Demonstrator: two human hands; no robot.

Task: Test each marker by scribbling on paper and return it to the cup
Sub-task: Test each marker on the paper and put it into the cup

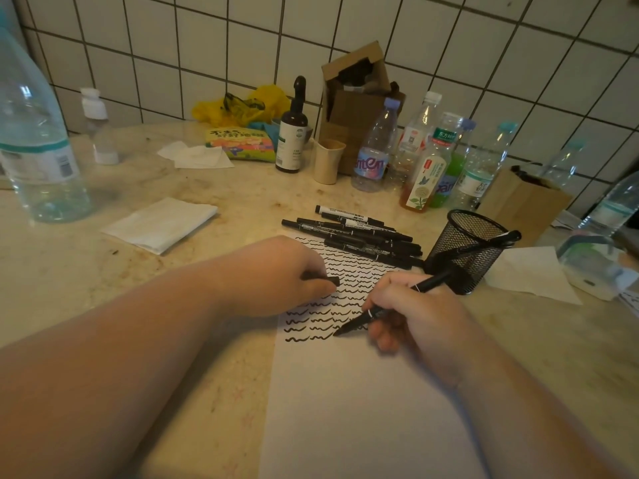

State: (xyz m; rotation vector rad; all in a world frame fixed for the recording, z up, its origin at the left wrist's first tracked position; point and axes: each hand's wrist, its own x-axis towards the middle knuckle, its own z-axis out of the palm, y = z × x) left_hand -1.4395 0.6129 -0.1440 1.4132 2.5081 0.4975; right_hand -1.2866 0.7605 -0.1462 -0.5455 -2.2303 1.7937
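A white sheet of paper point(352, 402) lies on the counter, its upper part covered in rows of black wavy scribbles. My right hand point(411, 316) grips a black marker point(359, 319) with its tip on the paper at the end of the lowest scribble row. My left hand point(287, 278) rests on the paper's top left and pinches the marker's black cap point(323, 280). Several black markers point(359, 236) lie in a pile beyond the paper. The black mesh cup point(466, 250) stands right of the pile with one marker point(491, 242) leaning out of it.
A folded tissue point(160, 224) lies to the left, a large water bottle point(34, 140) at far left. Several bottles point(428, 160), a brown dropper bottle point(292, 133), a cream cup point(326, 160) and cardboard boxes point(356, 102) line the tiled wall. Crumpled paper point(532, 274) sits right of the mesh cup.
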